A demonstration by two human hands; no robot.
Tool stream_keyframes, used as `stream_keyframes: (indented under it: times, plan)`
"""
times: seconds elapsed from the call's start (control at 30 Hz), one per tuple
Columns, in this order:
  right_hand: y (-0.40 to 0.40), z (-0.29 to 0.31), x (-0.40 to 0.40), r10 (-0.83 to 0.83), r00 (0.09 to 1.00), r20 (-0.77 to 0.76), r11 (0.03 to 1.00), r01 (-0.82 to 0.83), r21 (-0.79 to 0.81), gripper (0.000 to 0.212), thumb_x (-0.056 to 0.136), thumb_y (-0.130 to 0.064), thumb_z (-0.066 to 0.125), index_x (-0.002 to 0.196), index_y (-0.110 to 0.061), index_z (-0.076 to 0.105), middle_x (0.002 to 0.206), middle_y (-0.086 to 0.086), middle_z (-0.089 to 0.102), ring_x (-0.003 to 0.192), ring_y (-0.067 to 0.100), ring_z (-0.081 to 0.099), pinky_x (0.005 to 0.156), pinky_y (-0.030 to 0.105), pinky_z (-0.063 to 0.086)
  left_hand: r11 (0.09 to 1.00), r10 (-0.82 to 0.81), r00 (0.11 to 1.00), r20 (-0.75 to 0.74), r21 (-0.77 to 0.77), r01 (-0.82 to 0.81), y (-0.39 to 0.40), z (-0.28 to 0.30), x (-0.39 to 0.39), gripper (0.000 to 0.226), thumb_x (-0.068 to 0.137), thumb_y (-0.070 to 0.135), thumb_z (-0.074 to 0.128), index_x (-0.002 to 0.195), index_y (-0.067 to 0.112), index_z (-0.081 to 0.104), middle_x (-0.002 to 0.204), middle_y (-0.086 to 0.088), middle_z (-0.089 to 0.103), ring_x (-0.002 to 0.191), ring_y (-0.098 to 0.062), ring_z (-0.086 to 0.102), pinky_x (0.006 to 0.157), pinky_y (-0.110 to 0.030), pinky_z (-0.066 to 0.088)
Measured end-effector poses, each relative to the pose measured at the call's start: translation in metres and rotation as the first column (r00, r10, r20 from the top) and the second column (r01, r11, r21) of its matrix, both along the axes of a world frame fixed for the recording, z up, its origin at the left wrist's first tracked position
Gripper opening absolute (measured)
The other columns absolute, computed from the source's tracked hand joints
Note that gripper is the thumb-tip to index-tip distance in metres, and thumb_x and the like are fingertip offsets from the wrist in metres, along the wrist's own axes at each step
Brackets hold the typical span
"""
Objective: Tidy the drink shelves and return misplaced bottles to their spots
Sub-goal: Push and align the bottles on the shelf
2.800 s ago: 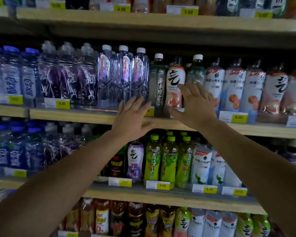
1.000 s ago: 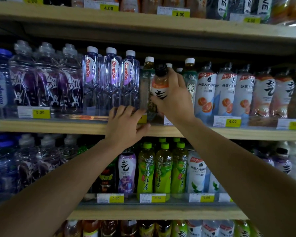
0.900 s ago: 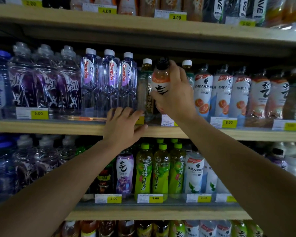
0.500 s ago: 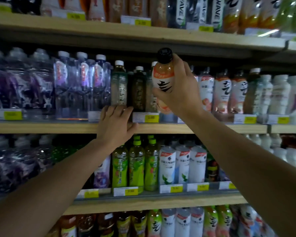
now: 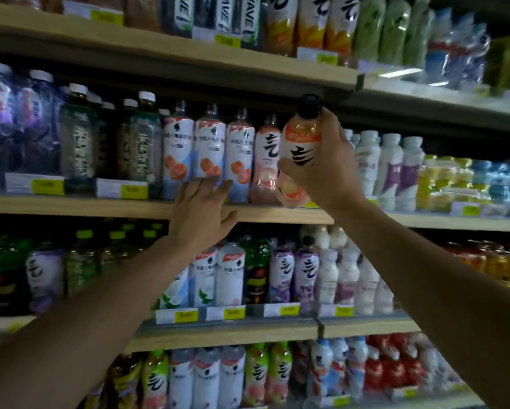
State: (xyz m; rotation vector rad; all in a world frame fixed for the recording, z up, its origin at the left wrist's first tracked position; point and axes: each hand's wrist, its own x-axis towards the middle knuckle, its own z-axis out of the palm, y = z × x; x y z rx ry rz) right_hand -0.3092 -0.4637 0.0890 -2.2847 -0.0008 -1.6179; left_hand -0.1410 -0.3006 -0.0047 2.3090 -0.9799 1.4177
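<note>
- A dim shop aisle, wooden drink shelves stacked one above the other, each front edge lined with white and yellow price tags (image 5: pixel 133 189) too blurred to read.
- The middle shelf (image 5: pixel 100 206) carries, from left to right, clear purple-labelled bottles, dark green tea bottles (image 5: pixel 144 143), three white bottles with orange fruit on the label (image 5: pixel 209 149), then one pink bottle with a bold black character (image 5: pixel 266 160), and further right a row of white milky bottles (image 5: pixel 391 163).
- The top shelf (image 5: pixel 189 59) holds bottles marked WAVE and orange-labelled ones; the lower shelf (image 5: pixel 233 330) has green, white and purple-labelled bottles.
- The right hand (image 5: pixel 326 163) has its grip closed round a peach bottle (image 5: pixel 299 149): black cap, orange band near the shoulder, white label with a black brush character, pink fruit picture low down.
- That bottle is upright, raised in front of the middle shelf, just right of the matching pink bottle; its base sits about level with the shelf edge, and I cannot tell whether it touches.
- The left hand (image 5: pixel 199 214) lies flat with fingers straight, holding nothing, on the middle shelf's front edge, fingertips at the base of the orange-fruit bottles.
</note>
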Motion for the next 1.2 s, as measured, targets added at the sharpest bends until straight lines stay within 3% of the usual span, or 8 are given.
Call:
stream_keyframes:
  times: [0.27,0.43,0.53,0.93,1.2]
  plan:
    - [-0.078,0.011,-0.017,0.041,0.998,0.057,0.998,-0.044,0.052,0.089,0.074,-0.029,0.084,0.147,-0.02,0.035,0.138,0.0,0.054,0.119,0.017,0.055,0.089,0.027,0.044,1.0,0.014,0.999,-0.05,-0.01,-0.015,-0.071,0.009,-0.012,0.07,0.082,0.053,0.05,0.138,0.013,0.054,0.142,-0.012,0.05,0.128,-0.037,0.042,0.108,-0.057,0.035]
    - [-0.089,0.015,-0.005,0.064,0.994,0.09,0.992,-0.073,0.104,0.087,0.075,-0.032,0.082,0.146,-0.02,0.035,0.129,-0.007,0.055,0.111,0.01,0.053,0.09,0.009,0.041,0.994,0.103,0.994,-0.034,0.027,-0.102,-0.078,0.001,0.003,0.07,0.083,0.054,0.06,0.142,0.018,0.05,0.146,-0.011,0.045,0.132,-0.038,0.038,0.109,-0.058,0.034]
    - [-0.085,0.015,0.011,0.146,0.981,0.131,0.981,-0.161,0.112,0.086,0.071,-0.03,0.084,0.143,-0.02,0.038,0.128,-0.003,0.058,0.112,0.012,0.058,0.094,0.034,0.053,0.985,0.163,0.987,-0.012,0.058,-0.162,-0.074,-0.003,0.012,0.071,0.083,0.063,0.046,0.14,0.021,0.051,0.138,-0.012,0.051,0.127,-0.037,0.042,0.104,-0.054,0.036]
    - [-0.046,0.026,0.061,0.251,0.959,0.135,0.962,-0.263,0.077,0.085,0.074,-0.031,0.081,0.145,-0.017,0.037,0.13,0.002,0.058,0.115,0.014,0.059,0.095,0.036,0.053,0.991,0.103,0.993,0.051,0.082,-0.107,-0.063,-0.002,0.031,0.07,0.083,0.064,0.04,0.14,0.025,0.051,0.136,-0.007,0.052,0.123,-0.031,0.039,0.104,-0.057,0.034]
    - [-0.038,0.035,0.075,0.212,0.971,0.11,0.975,-0.218,0.04,0.088,0.072,-0.034,0.081,0.145,-0.018,0.035,0.131,0.002,0.056,0.116,0.018,0.058,0.094,0.038,0.054,0.992,0.102,0.993,0.057,0.067,-0.105,-0.065,-0.003,0.032,0.07,0.084,0.065,0.042,0.141,0.025,0.05,0.139,-0.006,0.05,0.124,-0.03,0.034,0.106,-0.058,0.033]
